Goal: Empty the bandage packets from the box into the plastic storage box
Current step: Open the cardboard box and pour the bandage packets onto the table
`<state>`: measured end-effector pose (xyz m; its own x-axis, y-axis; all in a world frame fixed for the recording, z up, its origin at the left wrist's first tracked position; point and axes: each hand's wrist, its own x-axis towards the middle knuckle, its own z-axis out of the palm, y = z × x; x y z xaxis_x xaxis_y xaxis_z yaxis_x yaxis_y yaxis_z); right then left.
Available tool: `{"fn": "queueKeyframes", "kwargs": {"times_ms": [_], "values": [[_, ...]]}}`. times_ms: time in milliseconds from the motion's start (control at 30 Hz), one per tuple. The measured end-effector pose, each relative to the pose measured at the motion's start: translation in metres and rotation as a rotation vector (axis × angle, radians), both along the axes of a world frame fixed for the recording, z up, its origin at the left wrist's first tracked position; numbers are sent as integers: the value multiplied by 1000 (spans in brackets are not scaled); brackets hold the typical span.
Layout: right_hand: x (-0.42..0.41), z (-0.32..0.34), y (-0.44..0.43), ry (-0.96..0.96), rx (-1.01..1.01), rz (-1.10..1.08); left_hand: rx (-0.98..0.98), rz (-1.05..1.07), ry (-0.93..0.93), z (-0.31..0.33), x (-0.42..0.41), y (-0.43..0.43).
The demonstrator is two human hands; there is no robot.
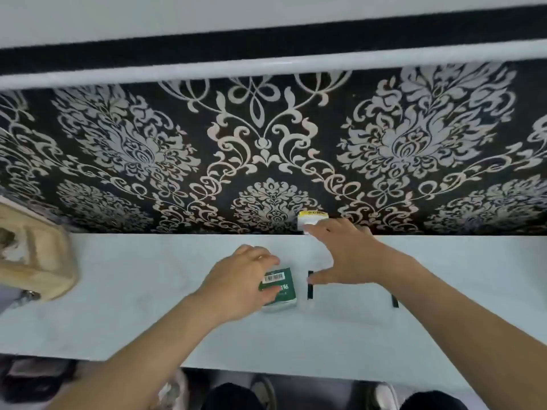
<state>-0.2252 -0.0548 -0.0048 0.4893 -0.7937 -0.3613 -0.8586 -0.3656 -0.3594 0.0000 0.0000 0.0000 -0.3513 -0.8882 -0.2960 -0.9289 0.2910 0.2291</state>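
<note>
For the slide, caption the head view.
Left hand grips green box; right hand spreads over clear storage box.

free: bare table (142, 291) left of green box (279, 288) | blocked: wooden holder (35, 261) far left

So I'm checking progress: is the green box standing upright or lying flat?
Lying flat: the green box rests on the white table, barcode face up, under the left hand.

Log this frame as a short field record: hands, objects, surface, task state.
left hand: gripping the green box on the table
right hand: spread above the clear plastic storage box, fingers at a small white-and-yellow packet; grasp unclear
surface: white table, patterned dark wall behind
left edge: wooden object
task state: no packets visible in the storage box
</note>
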Motion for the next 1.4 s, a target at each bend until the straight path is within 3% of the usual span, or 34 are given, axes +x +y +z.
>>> {"fn": "queueKeyframes", "kwargs": {"times_ms": [133,233,433,567,833,933,1033,1133,1267,1400], "values": [[3,-65,11,209,12,124,92,-7,-69,-65,-4,-1],[2,-99,15,250,40,135,77,-8,-22,-100,-6,-5],[-4,-115,19,209,-9,130,-132,-28,24,-130,3,-7],[7,-115,13,71,-60,207,-173,-2,78,-140,4,-6],[24,-134,25,-120,-169,198,-217,171,431,-155,10,7],[33,-141,40,-362,-154,94,-125,293,675,-146,16,22],[44,-138,52,-701,19,6,2,342,964,-137,26,34],[57,-132,56,-817,-77,-39,-97,389,1209,-136,32,43],[70,-129,51,-858,-170,-71,-226,437,1389,-139,31,48],[73,-134,44,-891,-164,-144,-472,441,1279,-140,29,42]]}}
